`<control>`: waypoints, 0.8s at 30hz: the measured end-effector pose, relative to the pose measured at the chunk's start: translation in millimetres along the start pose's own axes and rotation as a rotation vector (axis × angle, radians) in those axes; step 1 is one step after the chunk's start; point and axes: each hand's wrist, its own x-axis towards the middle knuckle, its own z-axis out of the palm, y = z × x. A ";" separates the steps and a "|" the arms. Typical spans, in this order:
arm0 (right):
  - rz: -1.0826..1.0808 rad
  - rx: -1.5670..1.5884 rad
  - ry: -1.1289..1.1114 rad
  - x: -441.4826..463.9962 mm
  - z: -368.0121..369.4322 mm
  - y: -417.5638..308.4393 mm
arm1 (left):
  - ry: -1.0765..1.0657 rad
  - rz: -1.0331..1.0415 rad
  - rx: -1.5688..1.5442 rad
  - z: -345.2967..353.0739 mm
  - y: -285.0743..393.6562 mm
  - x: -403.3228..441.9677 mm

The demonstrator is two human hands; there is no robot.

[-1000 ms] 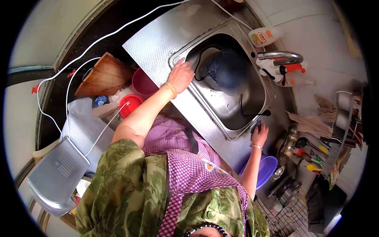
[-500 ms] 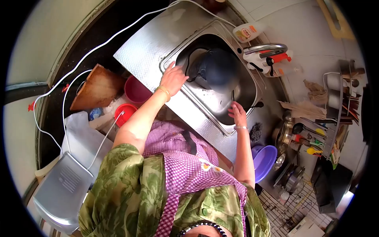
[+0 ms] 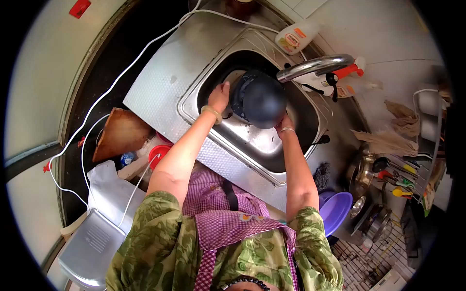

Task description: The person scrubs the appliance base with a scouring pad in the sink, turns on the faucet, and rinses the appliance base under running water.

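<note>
Inside the metal sink (image 3: pixel 252 157) is a rounded dark blue thing (image 3: pixel 247 89) with a faint pattern, like a cap or bundled cloth. A smear blurs its front, so I cannot tell its kind. My left hand (image 3: pixel 219 98) reaches over the near left side of the basin, fingers drawn together, just left of the dark thing. Whatever it may hold is hidden. At the dark thing's lower right edge, my right hand (image 3: pixel 283 124) is partly covered by it, and the fingers do not show. A slim black handle (image 3: pixel 321 140) sticks out over the right rim.
A curved faucet (image 3: pixel 315 67) overhangs the basin's far right, with a white bottle (image 3: pixel 295 40) and a spray bottle (image 3: pixel 335 80) behind. A purple basin (image 3: pixel 336 213) stands at right, near a dark scouring pad (image 3: pixel 321 175). A white cable (image 3: pixel 114 82) crosses the left side.
My left hand has moved from the near rim further over the basin. My right hand has moved up to the dark thing's edge. The view has also shifted.
</note>
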 end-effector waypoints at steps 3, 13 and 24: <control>0.027 0.105 0.000 40.3 7.3 12.0 | -0.133 -0.151 0.064 23.7 -27.2 47.0; 0.191 0.375 -0.087 27.2 44.5 6.3 | -0.536 -0.438 -0.409 43.0 -45.3 88.3; 0.104 0.409 -0.209 -22.8 30.4 -14.9 | -0.538 -0.551 -0.885 20.4 46.3 9.7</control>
